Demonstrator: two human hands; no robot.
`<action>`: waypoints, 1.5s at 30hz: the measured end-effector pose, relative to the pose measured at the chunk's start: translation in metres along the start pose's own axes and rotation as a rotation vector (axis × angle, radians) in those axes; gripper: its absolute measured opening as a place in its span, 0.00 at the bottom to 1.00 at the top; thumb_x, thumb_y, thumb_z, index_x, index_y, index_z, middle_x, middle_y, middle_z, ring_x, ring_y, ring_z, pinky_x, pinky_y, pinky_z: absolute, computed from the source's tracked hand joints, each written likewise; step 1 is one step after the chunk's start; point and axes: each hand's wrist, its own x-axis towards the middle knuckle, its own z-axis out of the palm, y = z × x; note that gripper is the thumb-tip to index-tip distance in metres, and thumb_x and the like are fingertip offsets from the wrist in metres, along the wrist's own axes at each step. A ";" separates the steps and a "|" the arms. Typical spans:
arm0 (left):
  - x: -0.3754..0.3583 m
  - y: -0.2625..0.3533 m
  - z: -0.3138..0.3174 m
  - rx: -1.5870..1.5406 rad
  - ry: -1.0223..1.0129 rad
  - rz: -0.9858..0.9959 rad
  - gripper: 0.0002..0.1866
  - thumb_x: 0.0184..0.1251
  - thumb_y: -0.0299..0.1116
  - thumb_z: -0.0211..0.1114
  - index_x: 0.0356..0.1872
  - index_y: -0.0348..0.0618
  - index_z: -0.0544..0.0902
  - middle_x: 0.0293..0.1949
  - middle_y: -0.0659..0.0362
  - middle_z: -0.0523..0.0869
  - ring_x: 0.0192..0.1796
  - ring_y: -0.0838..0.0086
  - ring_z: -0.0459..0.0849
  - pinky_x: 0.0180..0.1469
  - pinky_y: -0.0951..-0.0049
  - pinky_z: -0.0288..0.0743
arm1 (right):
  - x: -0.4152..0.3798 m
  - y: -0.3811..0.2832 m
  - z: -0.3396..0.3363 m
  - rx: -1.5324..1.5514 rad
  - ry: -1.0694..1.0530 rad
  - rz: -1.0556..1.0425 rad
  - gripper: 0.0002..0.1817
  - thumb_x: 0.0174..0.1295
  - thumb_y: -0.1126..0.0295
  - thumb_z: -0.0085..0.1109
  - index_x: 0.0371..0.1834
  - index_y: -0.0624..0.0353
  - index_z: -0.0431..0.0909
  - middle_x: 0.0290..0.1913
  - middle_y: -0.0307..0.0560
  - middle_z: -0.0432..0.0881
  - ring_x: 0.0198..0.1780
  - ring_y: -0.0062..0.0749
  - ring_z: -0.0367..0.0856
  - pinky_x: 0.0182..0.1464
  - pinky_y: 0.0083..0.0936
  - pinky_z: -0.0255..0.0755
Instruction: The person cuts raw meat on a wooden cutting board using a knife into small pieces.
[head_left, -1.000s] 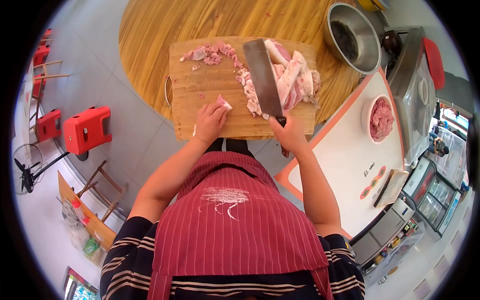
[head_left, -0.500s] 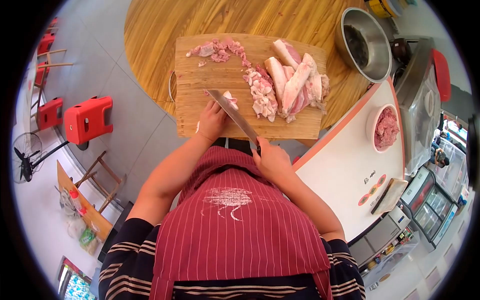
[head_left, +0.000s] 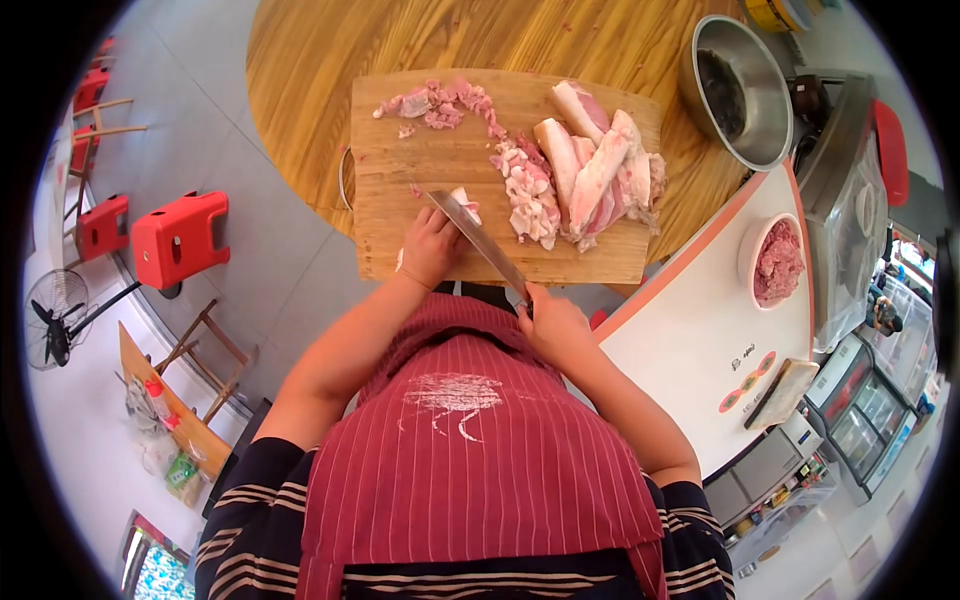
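Note:
My right hand (head_left: 556, 322) is closed around the dark handle of a kitchen knife (head_left: 484, 240) at the near edge of a wooden cutting board (head_left: 400, 165). The blade slants up and left across the board. My left hand (head_left: 430, 246) has its fingers bent down against a small pale piece of meat (head_left: 464, 203), close beside the blade; the fingertips are partly hidden. Beyond the blade lie a heap of chopped fatty meat (head_left: 528, 192), thick slabs of meat with skin (head_left: 600, 170), and a strip of small pink bits (head_left: 440, 104).
A steel bowl (head_left: 770, 110) stands on the round wooden table (head_left: 310, 110), right of the board. On the white table (head_left: 680, 370) at right sits a white bowl of minced meat (head_left: 778, 262). Red stools (head_left: 180, 240) and a fan (head_left: 58, 320) are to the left.
The knife and both hands have shifted very slightly in the view, along with the board, as the camera moved a little. The meat piles look the same.

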 end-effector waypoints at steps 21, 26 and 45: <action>-0.003 -0.001 0.001 -0.040 0.083 0.058 0.14 0.48 0.23 0.68 0.39 0.44 0.80 0.43 0.56 0.81 0.41 0.60 0.78 0.42 0.65 0.73 | 0.035 0.020 -0.006 0.256 0.288 -0.242 0.18 0.60 0.60 0.54 0.47 0.63 0.74 0.31 0.59 0.82 0.34 0.53 0.81 0.38 0.44 0.73; -0.006 -0.009 0.004 0.020 0.080 0.137 0.21 0.44 0.26 0.68 0.45 0.41 0.79 0.46 0.52 0.80 0.44 0.56 0.79 0.48 0.63 0.76 | 0.001 -0.018 -0.002 0.071 0.025 -0.037 0.18 0.62 0.61 0.54 0.48 0.63 0.72 0.34 0.61 0.81 0.38 0.58 0.79 0.41 0.47 0.72; 0.003 -0.002 0.000 -0.036 0.067 0.062 0.18 0.44 0.26 0.68 0.41 0.41 0.81 0.44 0.53 0.81 0.42 0.58 0.78 0.44 0.65 0.76 | 0.033 -0.016 0.003 0.046 -0.022 -0.030 0.16 0.62 0.63 0.50 0.47 0.63 0.72 0.31 0.63 0.81 0.36 0.59 0.80 0.40 0.49 0.72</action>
